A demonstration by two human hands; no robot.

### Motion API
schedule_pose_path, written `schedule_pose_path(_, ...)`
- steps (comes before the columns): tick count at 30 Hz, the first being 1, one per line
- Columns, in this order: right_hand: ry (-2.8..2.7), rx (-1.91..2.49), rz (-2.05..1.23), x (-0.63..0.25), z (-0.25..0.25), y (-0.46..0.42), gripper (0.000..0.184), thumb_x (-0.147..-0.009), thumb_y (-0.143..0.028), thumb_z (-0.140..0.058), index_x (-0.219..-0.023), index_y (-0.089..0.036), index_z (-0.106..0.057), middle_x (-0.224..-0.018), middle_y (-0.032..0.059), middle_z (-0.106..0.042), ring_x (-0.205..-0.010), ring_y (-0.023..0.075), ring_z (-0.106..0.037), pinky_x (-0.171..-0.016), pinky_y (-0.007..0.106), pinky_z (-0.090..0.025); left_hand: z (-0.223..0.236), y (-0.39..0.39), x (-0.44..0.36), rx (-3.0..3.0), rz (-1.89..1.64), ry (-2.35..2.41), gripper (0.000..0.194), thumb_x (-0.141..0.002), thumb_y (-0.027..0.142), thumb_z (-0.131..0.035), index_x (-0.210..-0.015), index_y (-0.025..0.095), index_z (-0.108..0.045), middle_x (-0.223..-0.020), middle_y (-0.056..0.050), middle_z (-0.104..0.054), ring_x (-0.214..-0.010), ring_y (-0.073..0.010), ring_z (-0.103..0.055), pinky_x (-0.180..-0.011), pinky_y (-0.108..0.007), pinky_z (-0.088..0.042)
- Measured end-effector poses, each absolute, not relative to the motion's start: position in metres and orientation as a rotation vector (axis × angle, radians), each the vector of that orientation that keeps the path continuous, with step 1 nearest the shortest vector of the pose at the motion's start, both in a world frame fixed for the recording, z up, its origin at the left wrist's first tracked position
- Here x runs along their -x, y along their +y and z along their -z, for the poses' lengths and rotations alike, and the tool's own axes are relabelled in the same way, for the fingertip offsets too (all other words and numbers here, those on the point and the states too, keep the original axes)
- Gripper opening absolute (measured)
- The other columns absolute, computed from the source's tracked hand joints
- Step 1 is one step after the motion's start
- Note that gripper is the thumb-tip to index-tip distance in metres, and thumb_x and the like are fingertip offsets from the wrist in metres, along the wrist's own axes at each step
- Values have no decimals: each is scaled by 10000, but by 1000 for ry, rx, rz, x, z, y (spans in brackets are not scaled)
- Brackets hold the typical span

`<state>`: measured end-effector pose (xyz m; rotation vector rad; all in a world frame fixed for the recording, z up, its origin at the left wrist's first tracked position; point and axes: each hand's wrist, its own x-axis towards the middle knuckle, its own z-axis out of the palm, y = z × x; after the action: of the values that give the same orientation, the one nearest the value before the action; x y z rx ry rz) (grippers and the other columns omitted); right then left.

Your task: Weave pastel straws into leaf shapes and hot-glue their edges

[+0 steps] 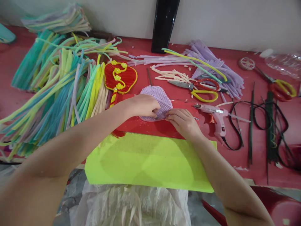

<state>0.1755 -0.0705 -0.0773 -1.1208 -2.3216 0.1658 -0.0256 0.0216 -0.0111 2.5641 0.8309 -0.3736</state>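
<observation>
A round purple fan-shaped piece [157, 97] made of fuzzy pipe cleaners lies on a red sheet [152, 125] in the middle of the table. My left hand [143, 105] rests on its left edge with the fingers curled and pinching it. Pressed against its lower right edge is my right hand [182, 121], fingers closed on the rim. A thin dark stick [149, 77] pokes out from behind the piece. A finished red fan with yellow trim [120, 78] lies just to the left.
A yellow-green foam sheet [150, 163] hangs over the near table edge. Heaps of coloured pipe cleaners [54, 91] fill the left. Purple ones [211, 62], red-and-yellow scissors [199, 89], a pink glue gun [217, 116] with black cord and dark wires [270, 125] lie right.
</observation>
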Motion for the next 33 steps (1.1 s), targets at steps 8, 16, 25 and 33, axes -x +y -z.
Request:
schedule_pose_path(8, -2326, 1111, -166, -175, 76, -70, 195, -938, -174, -454, -882, -204, -638, -970, 65, -705, -945, 186, -637, -779, 332, -462, 16, 16, 29, -2425, 253, 831, 103, -781, 159, -544, -847, 176, -622, -762, -15, -631, -622, -118, -502, -597, -256, -306)
schedule_pose_path(16, -2326, 1140, -170, -176, 77, -71, 206, -941, -183, -447, -873, -211, -639, -978, 65, -705, -949, 185, -631, -787, 332, -450, 22, 12, 28, -2409, 188, 879, 64, -802, 189, -566, -834, 167, -616, -784, -27, -643, -665, -130, -525, -585, -252, -297)
schedule_pose_path(25, -2326, 1148, -174, -174, 75, -70, 204, -941, -181, -447, -857, -207, -631, -963, 62, -707, -940, 184, -628, -763, 325, -443, 24, 13, 23, -2394, 215, 905, 33, -774, 180, -561, -781, 171, -592, -723, -12, -625, -602, -117, -484, -551, -256, -263)
schedule_pose_path(33, -2320, 1151, -190, -176, 77, -71, 217, -941, -185, -439, -869, -207, -643, -981, 73, -703, -953, 193, -627, -782, 343, -454, 25, 12, 24, -2407, 231, 896, 71, -813, 201, -522, -811, 174, -588, -759, -29, -630, -613, -126, -488, -548, -261, -265)
